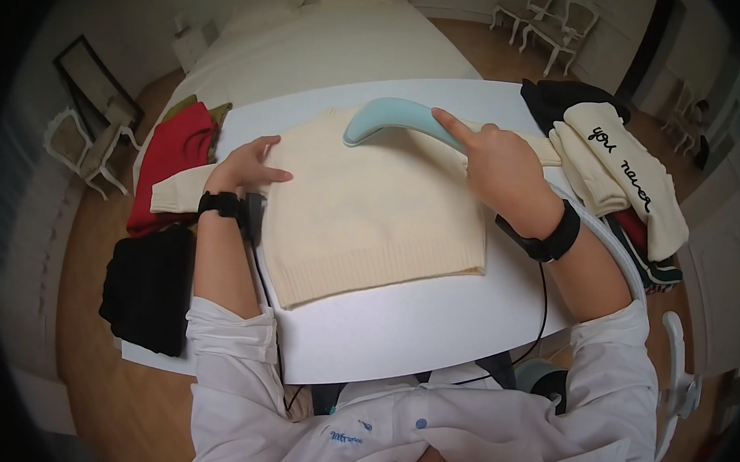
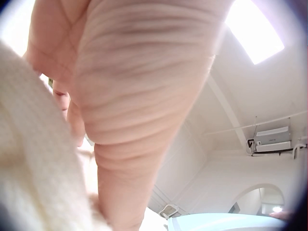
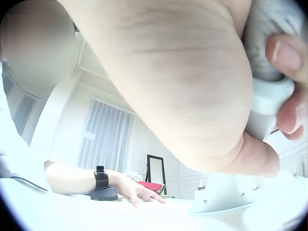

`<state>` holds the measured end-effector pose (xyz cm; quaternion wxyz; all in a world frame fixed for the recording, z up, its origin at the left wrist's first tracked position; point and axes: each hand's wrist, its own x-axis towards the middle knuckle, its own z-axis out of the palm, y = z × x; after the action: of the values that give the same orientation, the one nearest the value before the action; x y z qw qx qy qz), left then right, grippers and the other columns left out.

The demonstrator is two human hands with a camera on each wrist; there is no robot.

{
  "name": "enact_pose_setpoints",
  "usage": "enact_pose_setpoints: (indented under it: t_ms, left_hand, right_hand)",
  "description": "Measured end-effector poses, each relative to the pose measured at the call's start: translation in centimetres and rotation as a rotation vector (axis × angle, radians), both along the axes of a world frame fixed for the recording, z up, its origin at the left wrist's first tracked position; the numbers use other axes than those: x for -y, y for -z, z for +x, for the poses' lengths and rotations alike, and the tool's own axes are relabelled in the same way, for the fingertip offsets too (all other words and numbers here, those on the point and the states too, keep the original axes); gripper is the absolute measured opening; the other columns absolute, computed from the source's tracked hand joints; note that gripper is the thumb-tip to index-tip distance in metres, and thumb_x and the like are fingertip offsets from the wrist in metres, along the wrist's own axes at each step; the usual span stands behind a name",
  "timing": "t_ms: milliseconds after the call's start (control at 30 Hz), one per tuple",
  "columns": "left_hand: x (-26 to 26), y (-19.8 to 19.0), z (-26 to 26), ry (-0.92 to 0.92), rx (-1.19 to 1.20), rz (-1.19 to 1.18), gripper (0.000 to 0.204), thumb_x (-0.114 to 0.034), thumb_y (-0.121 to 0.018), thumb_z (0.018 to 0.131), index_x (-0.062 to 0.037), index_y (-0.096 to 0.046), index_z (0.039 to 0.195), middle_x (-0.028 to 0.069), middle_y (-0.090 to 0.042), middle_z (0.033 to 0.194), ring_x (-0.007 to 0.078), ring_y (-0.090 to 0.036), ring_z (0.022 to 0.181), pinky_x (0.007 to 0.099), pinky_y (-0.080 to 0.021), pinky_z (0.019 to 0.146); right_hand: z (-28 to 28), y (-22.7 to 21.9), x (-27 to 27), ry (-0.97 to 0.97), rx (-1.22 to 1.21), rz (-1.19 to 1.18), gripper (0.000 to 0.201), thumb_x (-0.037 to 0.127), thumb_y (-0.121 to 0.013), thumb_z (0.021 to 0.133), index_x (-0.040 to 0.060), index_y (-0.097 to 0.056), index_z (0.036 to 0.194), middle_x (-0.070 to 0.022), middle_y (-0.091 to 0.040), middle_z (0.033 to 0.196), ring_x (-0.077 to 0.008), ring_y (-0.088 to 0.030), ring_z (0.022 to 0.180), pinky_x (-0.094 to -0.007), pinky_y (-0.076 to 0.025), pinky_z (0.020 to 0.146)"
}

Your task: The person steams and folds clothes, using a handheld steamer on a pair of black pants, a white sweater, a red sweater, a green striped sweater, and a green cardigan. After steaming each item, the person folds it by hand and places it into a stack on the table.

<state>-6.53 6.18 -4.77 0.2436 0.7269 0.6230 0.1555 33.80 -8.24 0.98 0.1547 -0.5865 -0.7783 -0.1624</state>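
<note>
A cream knit sweater (image 1: 371, 206) lies spread on the white table, its ribbed hem toward the person. My right hand (image 1: 509, 167) grips the handle of a light blue garment steamer (image 1: 402, 119), the index finger stretched along its top. The steamer's head is over the upper part of the sweater; in the right wrist view its soleplate (image 3: 224, 208) sits close over the cloth. At the sweater's left side my left hand (image 1: 251, 164) rests with thumb and fingers spread. A sleeve (image 1: 179, 190) extends out beyond that wrist.
Red (image 1: 175, 156) and black (image 1: 151, 285) folded garments lie along the table's left edge. Folded knitwear, including a cream piece with black lettering (image 1: 627, 179), is stacked at right. The steamer's pale hose (image 1: 611, 237) runs down the right side. Behind the table (image 1: 337, 348) stands a bed (image 1: 330, 46).
</note>
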Motion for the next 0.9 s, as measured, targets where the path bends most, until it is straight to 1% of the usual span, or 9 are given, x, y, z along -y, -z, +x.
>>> enact_pose_setpoints:
  t_ms: [67, 100, 300, 500, 600, 700, 767, 867, 900]
  left_hand:
    - [0.0, -0.1, 0.1, 0.001, -0.019, 0.003, 0.104, -0.031, -0.098, 0.063, -0.01, -0.051, 0.154, 0.0248, -0.063, 0.141, 0.0347, -0.061, 0.132, 0.0377, -0.047, 0.111]
    - [0.0, -0.1, 0.1, 0.001, -0.036, 0.004, 0.104, -0.031, -0.098, 0.063, -0.0099, -0.051, 0.154, 0.0246, -0.063, 0.141, 0.0343, -0.061, 0.132, 0.0376, -0.047, 0.111]
    - [0.8, -0.4, 0.4, -0.004, 0.033, -0.012, 0.1, -0.026, -0.096, 0.067, -0.0099, -0.05, 0.154, 0.025, -0.062, 0.142, 0.0333, -0.06, 0.132, 0.0372, -0.047, 0.11]
    - [1.2, -1.0, 0.9, -0.03, 0.018, -0.043, 0.099, -0.024, -0.096, 0.067, -0.0098, -0.05, 0.154, 0.0256, -0.062, 0.142, 0.0347, -0.06, 0.133, 0.0387, -0.047, 0.111]
    - [0.7, -0.7, 0.8, -0.029, -0.006, -0.039, 0.099, -0.026, -0.096, 0.067, -0.01, -0.05, 0.154, 0.0262, -0.061, 0.143, 0.0358, -0.059, 0.134, 0.0395, -0.047, 0.112]
    - [0.1, -0.1, 0.0, 0.009, -0.061, 0.008, 0.095, -0.036, -0.093, 0.07, -0.0144, -0.052, 0.153, 0.0225, -0.065, 0.135, 0.0323, -0.063, 0.125, 0.0383, -0.048, 0.107]
    - [0.3, -0.3, 0.4, -0.015, -0.002, -0.016, 0.1, -0.025, -0.096, 0.066, -0.0107, -0.051, 0.154, 0.0262, -0.061, 0.143, 0.0368, -0.059, 0.134, 0.0391, -0.046, 0.112]
    - [0.7, -0.6, 0.7, -0.031, 0.038, -0.038, 0.101, -0.024, -0.097, 0.065, -0.0109, -0.05, 0.154, 0.026, -0.061, 0.143, 0.0365, -0.059, 0.134, 0.0388, -0.046, 0.112]
    - [0.8, -0.7, 0.8, -0.031, 0.035, -0.037, 0.101, -0.024, -0.097, 0.065, -0.0109, -0.05, 0.154, 0.026, -0.061, 0.143, 0.0365, -0.059, 0.134, 0.0388, -0.046, 0.112]
  right_hand:
    - [-0.4, -0.1, 0.1, 0.009, 0.014, -0.005, 0.067, 0.0, -0.055, 0.092, 0.0274, -0.053, 0.153, -0.0161, -0.063, 0.078, -0.0335, -0.066, 0.072, -0.0436, -0.055, 0.065]
    - [-0.4, -0.2, 0.4, 0.008, 0.014, -0.005, 0.067, 0.0, -0.055, 0.092, 0.0274, -0.053, 0.153, -0.0161, -0.063, 0.078, -0.0335, -0.066, 0.072, -0.0436, -0.055, 0.065]
    - [2.1, -2.4, 4.6, 0.055, 0.051, -0.139, 0.077, -0.005, -0.053, 0.09, 0.0335, -0.049, 0.156, -0.0175, -0.063, 0.082, -0.0334, -0.065, 0.07, -0.044, -0.056, 0.067]
    - [4.9, -5.9, 10.2, 0.082, 0.111, -0.246, 0.081, -0.006, -0.059, 0.087, 0.0376, -0.05, 0.155, -0.0161, -0.062, 0.079, -0.0322, -0.064, 0.067, -0.0439, -0.054, 0.065]
    - [4.9, -6.8, 11.6, 0.052, 0.194, -0.233, 0.085, -0.009, -0.061, 0.084, 0.0375, -0.05, 0.155, -0.0138, -0.06, 0.076, -0.0298, -0.063, 0.064, -0.0415, -0.053, 0.062]
    - [4.1, -6.7, 11.5, 0.004, 0.241, -0.228, 0.088, -0.01, -0.062, 0.082, 0.0374, -0.049, 0.155, -0.0116, -0.057, 0.073, -0.027, -0.06, 0.06, -0.0394, -0.051, 0.058]
    - [3.5, -6.4, 11.1, -0.126, 0.218, -0.225, 0.087, -0.009, -0.062, 0.084, 0.0377, -0.048, 0.156, -0.0101, -0.053, 0.071, -0.0251, -0.057, 0.058, -0.0385, -0.05, 0.056]
    - [2.5, -5.3, 10.0, -0.233, 0.232, -0.155, 0.09, -0.003, -0.072, 0.082, 0.0387, -0.046, 0.158, -0.0066, -0.051, 0.069, -0.0234, -0.054, 0.055, -0.0385, -0.049, 0.054]
    - [2.1, -4.8, 9.7, -0.262, 0.241, -0.133, 0.089, -0.003, -0.07, 0.083, 0.038, -0.045, 0.158, -0.0063, -0.051, 0.069, -0.0229, -0.053, 0.054, -0.0377, -0.047, 0.052]
